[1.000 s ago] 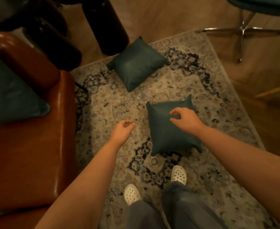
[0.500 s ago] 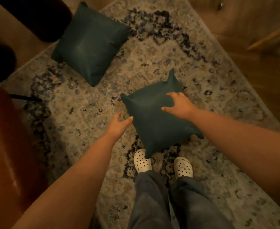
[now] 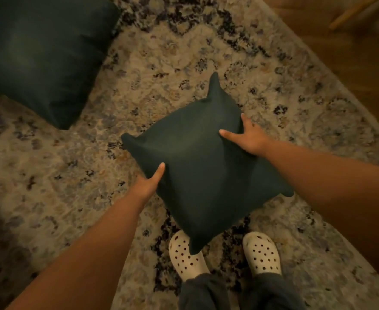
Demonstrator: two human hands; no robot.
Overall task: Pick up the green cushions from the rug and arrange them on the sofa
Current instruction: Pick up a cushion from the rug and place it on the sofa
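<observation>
A dark green cushion (image 3: 197,171) sits in the middle of the patterned rug (image 3: 49,175), just in front of my feet. My left hand (image 3: 149,183) grips its left edge, thumb on top and fingers hidden underneath. My right hand (image 3: 250,136) grips its right edge, thumb across the top face. A second green cushion (image 3: 41,52) lies flat on the rug at the upper left, untouched. The sofa is out of view.
My white clogs (image 3: 262,253) stand on the rug right below the held cushion. Wooden floor (image 3: 351,63) runs along the rug's right edge, with a pale wooden leg (image 3: 349,13) at the top right.
The view has dropped closer to the rug and the sofa has left the frame. Both hands have moved from hovering over the cushion to gripping its two sides.
</observation>
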